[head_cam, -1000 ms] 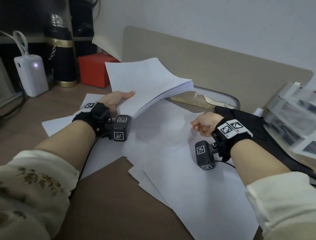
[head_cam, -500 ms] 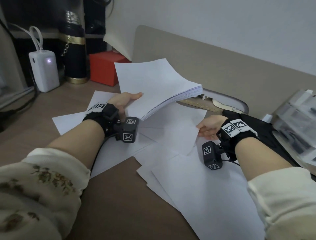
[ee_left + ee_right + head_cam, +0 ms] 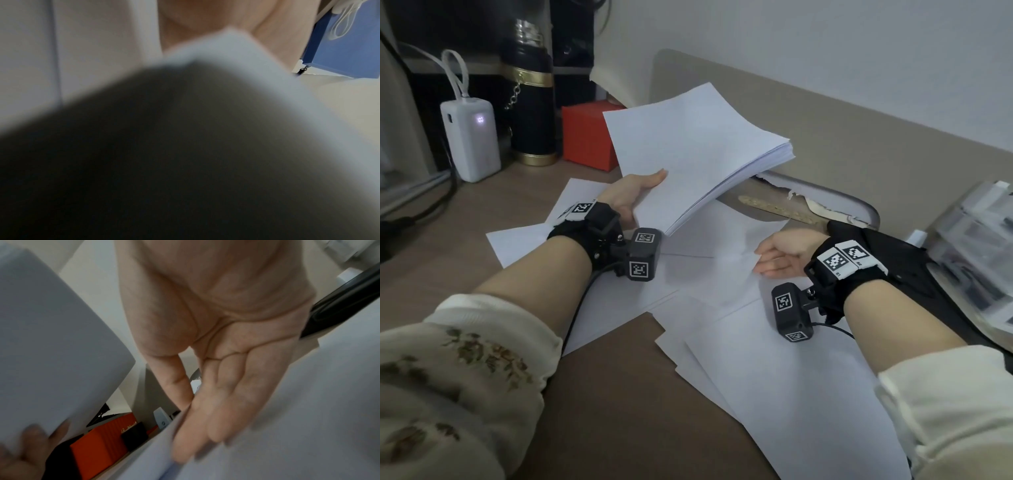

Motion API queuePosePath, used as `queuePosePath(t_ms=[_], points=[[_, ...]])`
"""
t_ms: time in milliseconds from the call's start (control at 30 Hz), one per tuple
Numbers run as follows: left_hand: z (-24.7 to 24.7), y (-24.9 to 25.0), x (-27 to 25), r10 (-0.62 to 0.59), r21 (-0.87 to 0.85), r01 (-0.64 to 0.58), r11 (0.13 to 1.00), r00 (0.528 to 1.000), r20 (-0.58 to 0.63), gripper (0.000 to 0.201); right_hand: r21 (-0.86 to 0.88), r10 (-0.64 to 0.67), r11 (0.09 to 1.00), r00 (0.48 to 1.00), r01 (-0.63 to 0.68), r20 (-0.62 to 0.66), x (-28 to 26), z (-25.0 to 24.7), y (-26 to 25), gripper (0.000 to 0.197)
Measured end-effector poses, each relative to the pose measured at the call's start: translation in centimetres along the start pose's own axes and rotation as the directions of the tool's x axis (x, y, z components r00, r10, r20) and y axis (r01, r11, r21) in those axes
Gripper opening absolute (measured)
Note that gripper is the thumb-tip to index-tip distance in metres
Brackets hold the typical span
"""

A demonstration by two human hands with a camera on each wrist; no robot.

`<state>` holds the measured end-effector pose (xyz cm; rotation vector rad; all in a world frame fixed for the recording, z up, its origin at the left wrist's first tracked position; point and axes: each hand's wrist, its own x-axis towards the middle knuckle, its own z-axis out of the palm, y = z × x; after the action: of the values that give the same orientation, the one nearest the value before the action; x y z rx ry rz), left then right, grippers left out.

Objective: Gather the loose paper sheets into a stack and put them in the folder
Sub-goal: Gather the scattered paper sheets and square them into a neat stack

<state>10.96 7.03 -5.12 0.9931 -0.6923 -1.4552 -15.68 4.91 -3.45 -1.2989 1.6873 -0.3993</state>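
My left hand grips a thick stack of white paper by its near corner, thumb on top, and holds it tilted above the desk. The stack's blurred underside fills the left wrist view. Loose white sheets lie overlapping on the brown desk. My right hand pinches the right edge of one loose sheet between thumb and straight fingers; the sheet is lifted a little. A black folder with clear sleeves lies at the right, beneath my right wrist.
At the back left stand a white power bank, a black flask with gold bands and a red box. A beige partition closes the far side. A torn grey mat lies behind the sheets.
My right hand has uncurled and taken the edge of a loose sheet, raising it slightly. The left hand keeps the stack at much the same height.
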Motion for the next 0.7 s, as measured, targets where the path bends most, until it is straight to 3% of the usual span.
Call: queuePosePath(t_ms=[100, 233, 467, 700], points=[[0.2, -0.1, -0.1, -0.016, 0.033, 0.016, 0.999, 1.0, 0.006, 0.015, 0.034, -0.019, 0.999, 0.997, 0.022, -0.077, 0.2, 0.0, -0.1, 0.005], [0.4, -0.2, -0.1, -0.015, 0.071, 0.013, 0.997, 1.0, 0.024, 0.015, 0.074, -0.063, 0.995, 0.988, 0.074, -0.139, 0.6, -0.7, 0.0, 0.021], [0.0, -0.5, 0.1, -0.032, 0.084, 0.032, 0.996, 0.999, -0.002, 0.016, 0.048, -0.011, 0.999, 0.999, 0.013, -0.035, 0.5, 0.3, -0.2, 0.024], [-0.7, -0.9, 0.5, -0.032, 0.048, 0.033, 0.998, 0.999, -0.028, 0.017, 0.135, -0.07, 0.989, 0.996, 0.063, 0.052, 0.3, 2.7, -2.2, 0.026]])
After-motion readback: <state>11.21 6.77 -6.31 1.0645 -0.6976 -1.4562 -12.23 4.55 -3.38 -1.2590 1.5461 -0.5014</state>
